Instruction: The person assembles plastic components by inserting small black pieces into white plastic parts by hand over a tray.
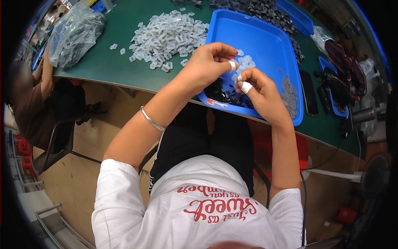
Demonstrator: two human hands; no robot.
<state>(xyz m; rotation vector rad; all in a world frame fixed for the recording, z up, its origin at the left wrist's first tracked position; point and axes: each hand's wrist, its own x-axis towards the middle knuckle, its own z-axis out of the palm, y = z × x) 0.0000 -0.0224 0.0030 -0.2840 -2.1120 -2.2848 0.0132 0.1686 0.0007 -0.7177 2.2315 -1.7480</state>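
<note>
Left hand (215, 62) and right hand (259, 90) curl nearly closed, any hold too small to tell; steady both low over the blue tray (267, 39), white pieces (247, 62) just at their far side.

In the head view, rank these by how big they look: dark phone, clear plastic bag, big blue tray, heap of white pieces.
1. Big blue tray
2. Heap of white pieces and clear plastic bag, too close to rank
3. Dark phone
</note>
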